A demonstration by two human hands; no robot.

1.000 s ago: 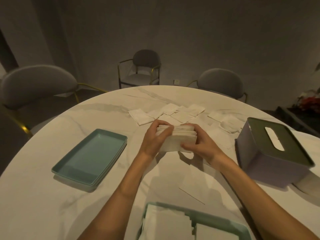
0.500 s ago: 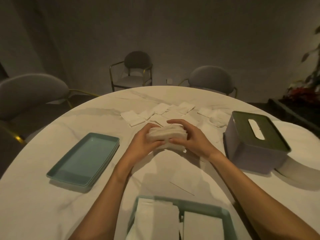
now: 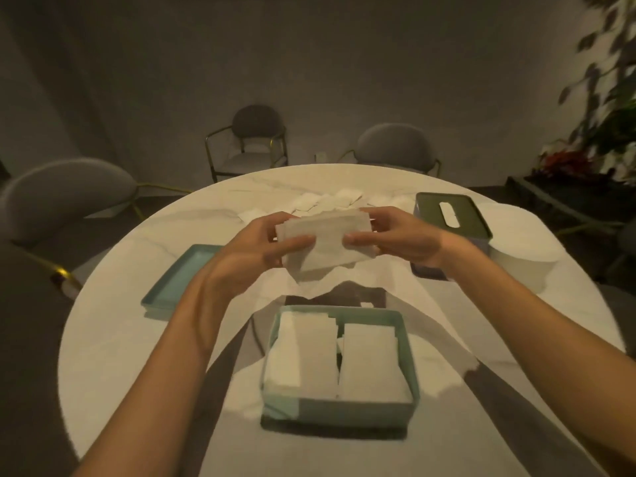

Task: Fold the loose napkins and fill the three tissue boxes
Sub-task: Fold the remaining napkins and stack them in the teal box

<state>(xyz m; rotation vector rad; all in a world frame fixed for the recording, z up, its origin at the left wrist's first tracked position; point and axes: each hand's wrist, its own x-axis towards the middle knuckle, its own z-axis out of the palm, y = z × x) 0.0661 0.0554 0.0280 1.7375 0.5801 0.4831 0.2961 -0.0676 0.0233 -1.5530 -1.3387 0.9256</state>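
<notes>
Both hands are up over the middle of the round white desk (image 3: 113, 339), and between them sits a stack of folded napkins (image 3: 325, 241): the left hand (image 3: 256, 251) grips its left end, thumb across the front, while the right hand (image 3: 395, 237) pinches the right end. Directly beneath, at the near edge, an open teal tissue box (image 3: 340, 413) holds two piles of folded napkins side by side. To the right stands a closed tissue box (image 3: 451, 218) with a dark green slotted lid. A shallow teal tray (image 3: 179, 280) lies left, and loose napkins (image 3: 330, 201) are scattered across the far side
</notes>
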